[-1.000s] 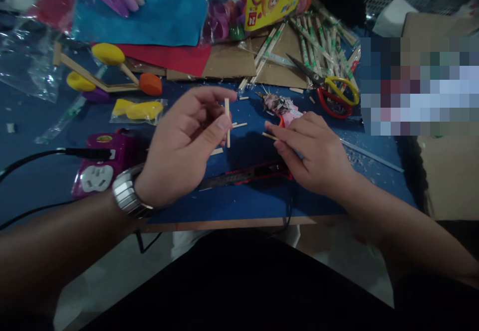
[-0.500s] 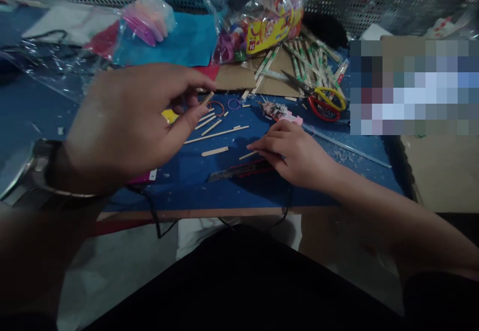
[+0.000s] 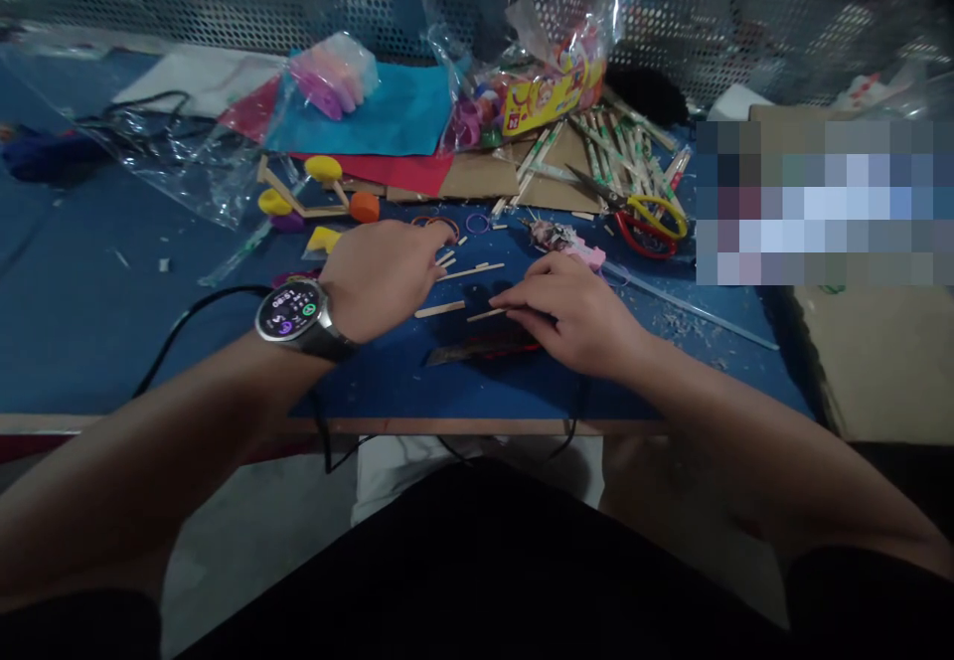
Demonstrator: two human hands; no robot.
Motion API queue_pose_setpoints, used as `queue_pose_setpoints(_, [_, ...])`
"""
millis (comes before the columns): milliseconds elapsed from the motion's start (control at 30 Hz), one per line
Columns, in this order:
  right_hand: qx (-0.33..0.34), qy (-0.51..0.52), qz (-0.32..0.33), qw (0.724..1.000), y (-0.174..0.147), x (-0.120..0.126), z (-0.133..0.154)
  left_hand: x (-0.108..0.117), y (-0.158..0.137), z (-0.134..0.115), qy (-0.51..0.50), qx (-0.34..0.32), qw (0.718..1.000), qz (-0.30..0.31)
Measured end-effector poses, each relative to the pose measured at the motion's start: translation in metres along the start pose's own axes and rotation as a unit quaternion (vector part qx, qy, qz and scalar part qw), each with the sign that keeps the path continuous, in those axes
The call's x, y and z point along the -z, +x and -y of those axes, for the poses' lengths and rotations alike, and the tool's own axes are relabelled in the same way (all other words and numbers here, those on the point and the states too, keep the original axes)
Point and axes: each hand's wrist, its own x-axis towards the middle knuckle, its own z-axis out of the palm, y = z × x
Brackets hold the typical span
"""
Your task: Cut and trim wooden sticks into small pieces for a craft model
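Observation:
My left hand [image 3: 384, 277], with a smartwatch [image 3: 292, 312] on its wrist, is low over several short wooden stick pieces [image 3: 445, 258] and beside orange rubber bands [image 3: 432, 223]. Its fingers are bent downward and whatever is between them is hidden. My right hand [image 3: 585, 312] pinches a thin wooden stick [image 3: 484, 315] between thumb and fingertips, just above the table. Beneath that hand lies a utility knife [image 3: 477, 350], its red handle partly covered. A flat wooden stick [image 3: 439, 309] and a longer thin stick [image 3: 473, 270] lie between my hands.
Scissors [image 3: 645, 223] with red and yellow handles lie behind my right hand, near a glue stick [image 3: 693, 307]. A wooden frame with yellow and orange caps [image 3: 364, 207] stands back left. Printed chopsticks [image 3: 607, 148], a candy bag [image 3: 548, 93] and cardboard [image 3: 879, 342] surround the work area.
My left hand has moved down and to the right, onto the stick pieces; the short wooden piece it pinched is no longer visible in it. My right hand still holds its stick.

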Motion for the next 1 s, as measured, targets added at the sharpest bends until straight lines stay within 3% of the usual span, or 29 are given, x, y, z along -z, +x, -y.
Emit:
queue_pose_setpoints(200, [0.015,0.013,-0.027,0.999,-0.005,0.000,0.000,0.013,0.007,-0.003,-0.029,0.019,0.996,0.081])
queue_pose_setpoints(467, [-0.007,-0.002,-0.020,1.000,-0.008,0.001,-0.001,0.013,0.006,0.006,-0.012,0.027,0.996,0.083])
queue_pose_setpoints(1000, [-0.022,-0.008,-0.059,0.998,-0.013,-0.001,-0.006,0.002,0.006,0.014,-0.073,0.016,0.995,0.066])
